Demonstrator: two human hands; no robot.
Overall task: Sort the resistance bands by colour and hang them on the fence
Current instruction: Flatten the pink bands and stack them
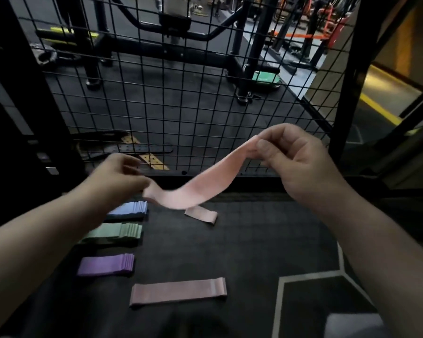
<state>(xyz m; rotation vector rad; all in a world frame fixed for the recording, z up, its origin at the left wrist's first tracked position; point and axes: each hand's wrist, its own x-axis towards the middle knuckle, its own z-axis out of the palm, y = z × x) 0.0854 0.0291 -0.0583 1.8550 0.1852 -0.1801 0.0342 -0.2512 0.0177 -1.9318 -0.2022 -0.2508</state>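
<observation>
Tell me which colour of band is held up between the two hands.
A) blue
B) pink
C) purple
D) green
B: the pink band sags between the left hand and the right hand, each holding one end in front of the fence.

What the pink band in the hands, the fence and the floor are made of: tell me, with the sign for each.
The pink band looks like matte woven elastic fabric; it sags limply between the left hand and right hand. The fence is probably black-coated metal wire: a thin straight grid in a rigid frame. The floor is seemingly dark rubber matting, dull with a fine grid texture.
</observation>
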